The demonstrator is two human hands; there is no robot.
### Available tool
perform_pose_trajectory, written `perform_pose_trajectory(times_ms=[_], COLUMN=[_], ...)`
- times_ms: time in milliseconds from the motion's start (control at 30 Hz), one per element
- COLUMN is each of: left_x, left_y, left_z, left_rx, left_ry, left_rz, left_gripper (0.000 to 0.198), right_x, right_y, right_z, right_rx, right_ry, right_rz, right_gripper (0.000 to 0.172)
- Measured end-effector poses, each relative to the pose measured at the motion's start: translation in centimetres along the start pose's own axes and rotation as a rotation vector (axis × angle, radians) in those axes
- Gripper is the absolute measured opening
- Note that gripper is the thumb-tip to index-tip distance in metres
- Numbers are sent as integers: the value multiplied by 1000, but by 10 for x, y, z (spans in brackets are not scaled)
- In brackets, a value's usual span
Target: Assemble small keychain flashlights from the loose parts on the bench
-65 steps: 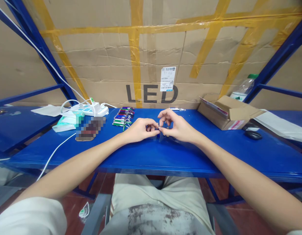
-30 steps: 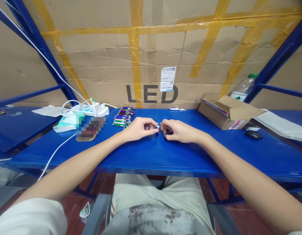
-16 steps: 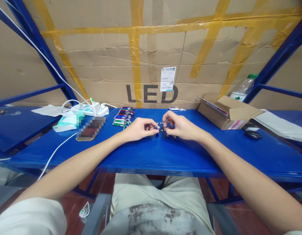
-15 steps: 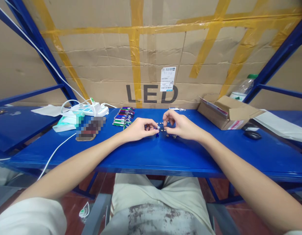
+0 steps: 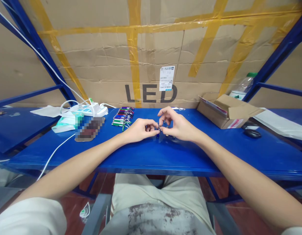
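My left hand (image 5: 140, 130) is closed in a pinch on a small blue metal tube (image 5: 158, 135), held upright just above the table; the fingers cover part of it. My right hand (image 5: 176, 126) meets it from the right, thumb and forefinger pinched at the top of the tube. What lies between those fingertips is too small to make out. Small round silvery pieces (image 5: 167, 135) lie beneath the right hand, mostly hidden by it. Left of my hands is a row of coloured keychain flashlights (image 5: 123, 116) with metal clips.
Another keychain light (image 5: 177, 108) lies at the back of the blue table (image 5: 141, 156). To the right are an open cardboard box (image 5: 224, 111), a black mouse (image 5: 252, 133) and a bottle (image 5: 244, 86). On the left are a power strip (image 5: 92, 109), cables and a blurred-out phone (image 5: 89, 129).
My right hand has moved left, from over the small silvery pieces to the top of the blue tube. The left hand keeps its pinch in nearly the same place.
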State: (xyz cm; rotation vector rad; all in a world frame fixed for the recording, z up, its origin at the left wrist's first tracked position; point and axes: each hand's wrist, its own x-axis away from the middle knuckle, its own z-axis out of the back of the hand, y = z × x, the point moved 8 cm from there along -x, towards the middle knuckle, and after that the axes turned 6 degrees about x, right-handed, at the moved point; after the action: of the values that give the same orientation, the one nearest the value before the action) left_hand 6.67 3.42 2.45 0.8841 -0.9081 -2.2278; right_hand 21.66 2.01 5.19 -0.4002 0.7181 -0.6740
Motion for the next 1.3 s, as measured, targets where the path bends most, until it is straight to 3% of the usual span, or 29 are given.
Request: perform_pose_trajectory(times_ms=[800,1000,1200,1300], left_x=[-1,0,5,5], left_y=[2,9,23,21], left_z=[0,5,7,10], left_rx=[-36,-111,-295,-309], left_ry=[-2,34,44,57], left_rz=[-34,-114,-242,-241], left_gripper=[29,23,17,17], right_x=[0,-1,4,6], right_y=[-7,0,22,24], right_z=[-1,13,-2,-7], right_rx=[57,140,314,312], right_ry=[-35,26,-296,-368], right_rz=[-21,-45,-136,-154], right_gripper=[47,36,23,24])
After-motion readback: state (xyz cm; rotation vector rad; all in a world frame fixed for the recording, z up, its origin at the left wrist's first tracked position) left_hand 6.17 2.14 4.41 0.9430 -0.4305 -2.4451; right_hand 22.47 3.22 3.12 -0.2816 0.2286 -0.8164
